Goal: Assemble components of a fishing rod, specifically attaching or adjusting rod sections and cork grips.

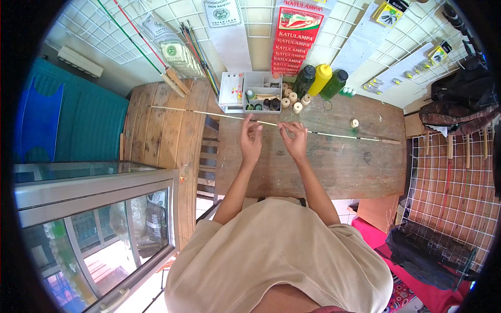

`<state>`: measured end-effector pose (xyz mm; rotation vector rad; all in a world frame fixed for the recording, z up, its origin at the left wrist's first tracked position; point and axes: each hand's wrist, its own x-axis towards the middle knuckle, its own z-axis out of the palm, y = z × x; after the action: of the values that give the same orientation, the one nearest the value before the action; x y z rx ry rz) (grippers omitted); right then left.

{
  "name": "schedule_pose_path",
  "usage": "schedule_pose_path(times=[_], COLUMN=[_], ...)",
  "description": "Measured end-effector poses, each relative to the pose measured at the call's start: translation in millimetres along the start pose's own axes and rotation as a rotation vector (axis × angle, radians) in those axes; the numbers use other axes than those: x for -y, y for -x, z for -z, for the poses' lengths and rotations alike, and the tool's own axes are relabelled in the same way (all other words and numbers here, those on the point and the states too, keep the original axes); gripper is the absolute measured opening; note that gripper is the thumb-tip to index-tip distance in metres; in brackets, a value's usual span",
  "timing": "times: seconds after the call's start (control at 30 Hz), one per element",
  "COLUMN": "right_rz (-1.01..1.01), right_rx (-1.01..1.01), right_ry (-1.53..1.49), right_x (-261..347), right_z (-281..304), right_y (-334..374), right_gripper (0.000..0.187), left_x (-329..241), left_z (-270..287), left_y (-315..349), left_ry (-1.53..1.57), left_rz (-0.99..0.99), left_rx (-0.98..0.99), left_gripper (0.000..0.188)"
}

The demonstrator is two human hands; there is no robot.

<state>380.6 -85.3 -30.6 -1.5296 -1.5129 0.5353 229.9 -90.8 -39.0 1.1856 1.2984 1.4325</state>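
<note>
A thin pale fishing rod with dark bands runs from left to right across the work surface, its light wooden grip at the right end. My right hand has thumb and forefinger pinched together on the rod near its middle; whether a fine thread is also there is too small to tell. My left hand is just left of it, palm turned inward. Its thumb and fingers are apart, with the fingertips by the rod.
Behind the rod stand a white divided box with small jars, several wooden thread spools, two dark bottles and a yellow squeeze bottle. A lone spool sits at right. Two rods lean at left; a glass case stands near left.
</note>
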Motion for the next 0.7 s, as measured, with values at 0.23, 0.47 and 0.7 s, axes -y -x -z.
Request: schedule_pose_path(times=[0.23,0.47,0.7], right_rz=[0.054,0.103,0.085], right_rx=[-0.033,-0.084,-0.088], right_ry=[0.087,0.103,0.154], right_x=[-1.9,-2.9,6.1], right_z=[-8.1,-23.6,-38.1], right_y=[-1.4,1.3,3.1], right_gripper=[0.009,0.008,0.008], left_x=[-11.0,-12.6,-3.4], left_z=[51.7,75.8,83.2], left_y=[-20.4,-66.8,-65.7], left_ry=[-1.013,-0.976,-0.837], left_rz=[-0.627,-0.697,-0.578], left_rx=[-0.159,0.21,0.238], left_gripper=[0.037,0.017,0.011])
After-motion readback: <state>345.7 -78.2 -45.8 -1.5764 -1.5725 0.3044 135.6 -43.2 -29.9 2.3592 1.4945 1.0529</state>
